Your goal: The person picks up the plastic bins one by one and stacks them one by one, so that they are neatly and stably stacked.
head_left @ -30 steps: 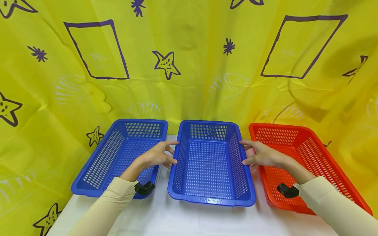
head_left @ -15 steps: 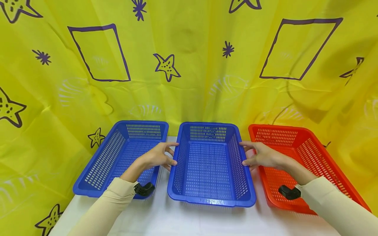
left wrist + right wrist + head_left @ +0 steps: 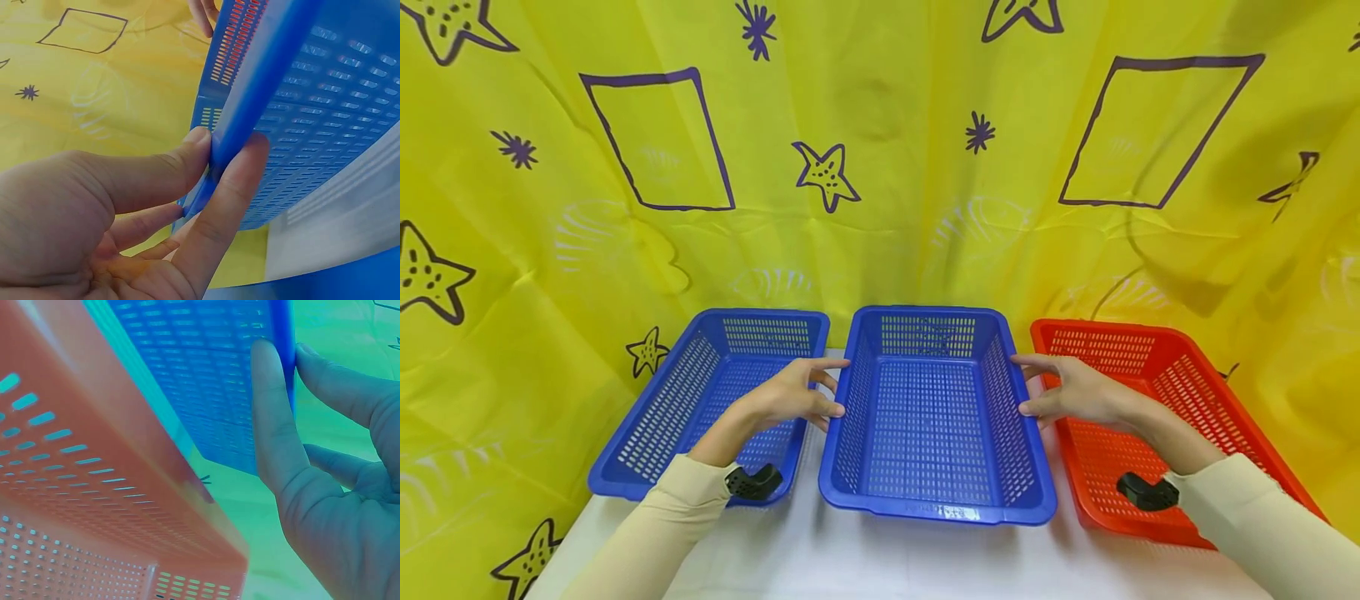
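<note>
A blue plastic basket with slotted sides is in the middle of the head view, with nothing in it. My left hand pinches its left rim between thumb and fingers. On the opposite side, my right hand pinches the right rim in the same way. The left wrist view shows the thumb on one side of the rim and a finger under it on the outer side. In the right wrist view, the finger lies along the outer wall. The basket appears slightly above the table.
Another blue basket stands close on the left, under my left forearm. A red basket stands on the right, under my right forearm. All are on or over a white table. A yellow patterned curtain hangs right behind.
The middle basket looks slightly larger and higher against the curtain, as if raised a little, with both hands moving along and slightly apart. The head view has tilted up slightly. Outer baskets stay put.
</note>
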A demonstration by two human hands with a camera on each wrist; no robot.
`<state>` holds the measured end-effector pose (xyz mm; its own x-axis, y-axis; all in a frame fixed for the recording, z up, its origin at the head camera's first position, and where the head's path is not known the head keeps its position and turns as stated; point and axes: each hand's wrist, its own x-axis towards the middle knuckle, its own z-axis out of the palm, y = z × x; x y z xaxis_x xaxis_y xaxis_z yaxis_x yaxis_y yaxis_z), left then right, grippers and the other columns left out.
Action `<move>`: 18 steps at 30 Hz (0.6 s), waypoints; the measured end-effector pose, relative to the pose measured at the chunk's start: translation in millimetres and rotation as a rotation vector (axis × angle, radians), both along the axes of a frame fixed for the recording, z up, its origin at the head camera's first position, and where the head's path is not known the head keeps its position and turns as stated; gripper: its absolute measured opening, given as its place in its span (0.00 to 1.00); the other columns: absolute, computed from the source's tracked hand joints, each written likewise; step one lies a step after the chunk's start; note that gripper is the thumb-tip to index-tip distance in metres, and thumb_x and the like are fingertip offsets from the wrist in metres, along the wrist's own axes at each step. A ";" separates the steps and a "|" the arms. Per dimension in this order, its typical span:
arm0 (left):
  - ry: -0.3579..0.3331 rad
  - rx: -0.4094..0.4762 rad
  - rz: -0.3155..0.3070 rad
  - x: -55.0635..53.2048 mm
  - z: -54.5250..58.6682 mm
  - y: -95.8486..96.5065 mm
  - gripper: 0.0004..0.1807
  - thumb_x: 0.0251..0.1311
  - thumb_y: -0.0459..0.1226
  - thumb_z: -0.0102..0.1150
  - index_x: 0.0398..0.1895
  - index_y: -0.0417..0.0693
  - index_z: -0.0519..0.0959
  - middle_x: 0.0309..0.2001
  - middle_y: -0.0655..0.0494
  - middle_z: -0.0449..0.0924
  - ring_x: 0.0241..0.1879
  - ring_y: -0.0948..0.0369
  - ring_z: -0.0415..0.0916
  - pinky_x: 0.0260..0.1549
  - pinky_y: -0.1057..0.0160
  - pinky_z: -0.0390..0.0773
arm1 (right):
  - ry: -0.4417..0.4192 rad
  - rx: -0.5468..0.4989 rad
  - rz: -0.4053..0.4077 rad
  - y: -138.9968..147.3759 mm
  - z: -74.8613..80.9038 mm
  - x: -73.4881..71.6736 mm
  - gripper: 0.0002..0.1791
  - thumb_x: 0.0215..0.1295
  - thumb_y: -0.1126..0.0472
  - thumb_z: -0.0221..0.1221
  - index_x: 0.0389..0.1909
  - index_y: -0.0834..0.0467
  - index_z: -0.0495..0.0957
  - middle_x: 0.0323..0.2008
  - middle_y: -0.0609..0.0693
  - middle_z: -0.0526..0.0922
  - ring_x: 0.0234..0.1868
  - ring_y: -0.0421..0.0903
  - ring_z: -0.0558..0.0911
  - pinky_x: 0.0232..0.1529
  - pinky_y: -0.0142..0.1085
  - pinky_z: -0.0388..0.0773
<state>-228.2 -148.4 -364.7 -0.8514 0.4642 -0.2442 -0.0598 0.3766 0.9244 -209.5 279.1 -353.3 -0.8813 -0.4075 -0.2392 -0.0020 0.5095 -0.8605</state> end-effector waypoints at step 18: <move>0.057 0.033 -0.020 14.3 33.5 -8.9 0.41 0.61 0.26 0.69 0.78 0.44 0.63 0.53 0.37 0.70 0.33 0.51 0.85 0.39 0.50 0.89 | 0.050 0.016 0.001 4.5 35.3 17.3 0.48 0.65 0.56 0.70 0.80 0.60 0.55 0.69 0.71 0.63 0.42 0.56 0.89 0.51 0.54 0.85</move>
